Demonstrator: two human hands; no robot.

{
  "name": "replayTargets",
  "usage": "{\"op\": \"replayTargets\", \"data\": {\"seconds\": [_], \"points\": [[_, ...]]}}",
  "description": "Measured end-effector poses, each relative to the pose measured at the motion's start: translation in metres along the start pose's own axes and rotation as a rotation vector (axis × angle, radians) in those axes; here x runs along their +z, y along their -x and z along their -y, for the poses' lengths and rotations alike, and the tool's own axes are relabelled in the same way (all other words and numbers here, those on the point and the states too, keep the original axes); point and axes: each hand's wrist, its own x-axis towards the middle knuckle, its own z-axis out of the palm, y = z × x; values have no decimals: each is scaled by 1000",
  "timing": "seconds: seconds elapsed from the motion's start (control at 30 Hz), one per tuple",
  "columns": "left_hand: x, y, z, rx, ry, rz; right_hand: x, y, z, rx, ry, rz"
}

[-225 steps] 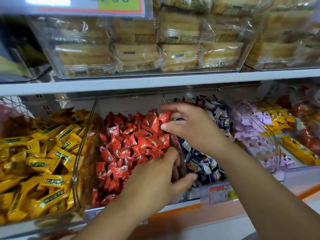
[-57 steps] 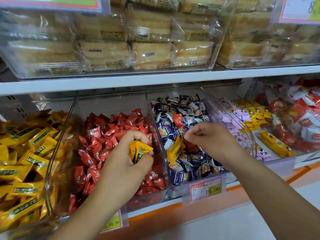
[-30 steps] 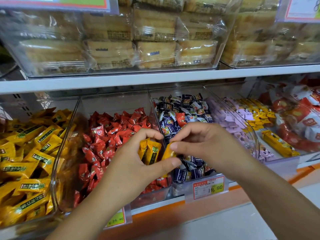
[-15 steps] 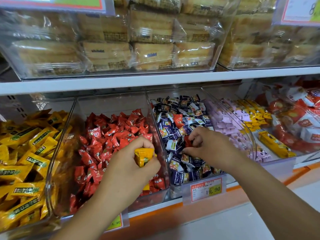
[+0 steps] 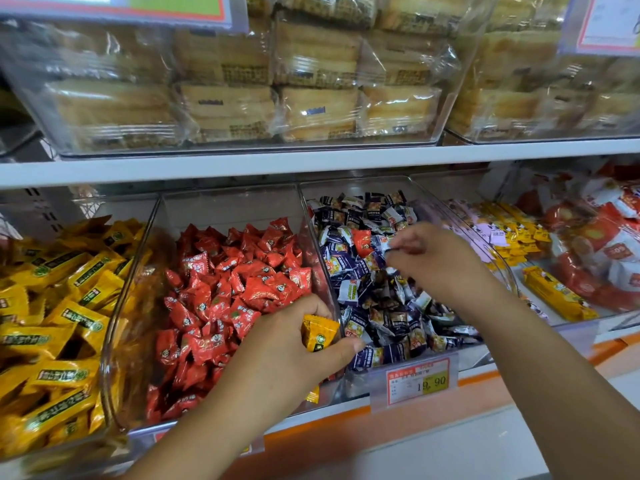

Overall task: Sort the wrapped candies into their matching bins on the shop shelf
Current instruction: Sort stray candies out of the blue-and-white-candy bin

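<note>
The left hand (image 5: 287,351) comes up from the bottom middle of the frame. It sits low, over the front of the red candy bin (image 5: 228,206). Its fingers are curled round a few yellow candies (image 5: 319,336), and the thumb sticks out to the right under them. One more yellow tip peeks out below the palm. How many candies are in the fist is hidden.

The right hand (image 5: 433,258) reaches in from the lower right, with the arm slanting up to the middle right of the frame. It hangs over the blue candy bin (image 5: 353,187). Its fingers (image 5: 403,242) are bent and the tips are bunched close together. They are blurry, so I cannot tell if they have hold of a wrapper or are only touching the pile.

A lone red candy (image 5: 362,239) lies on top of the blue candies (image 5: 391,317), just left of those fingertips. The yellow pile (image 5: 62,306) fills the bin at the far left, and its left edge is cut off.

A price tag (image 5: 419,381) hangs on the front of the blue candy bin. The bins at the far right are partly cut off and shiny. At the top, the wrapped cakes (image 5: 311,105) look fuzzy behind clear plastic.
</note>
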Motion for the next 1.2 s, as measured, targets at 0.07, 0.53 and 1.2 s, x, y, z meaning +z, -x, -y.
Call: {"op": "replayTargets", "data": {"seconds": [0.07, 0.53, 1.2], "points": [[0, 1, 0, -1, -1, 5, 12, -9, 3, -59, 18, -91], [-1, 1, 3, -3, -33, 44, 29, -12, 22, -316, -159, -132], [1, -4, 2, -2, -11, 34, 26, 16, -6, -151, 396, 695]]}}
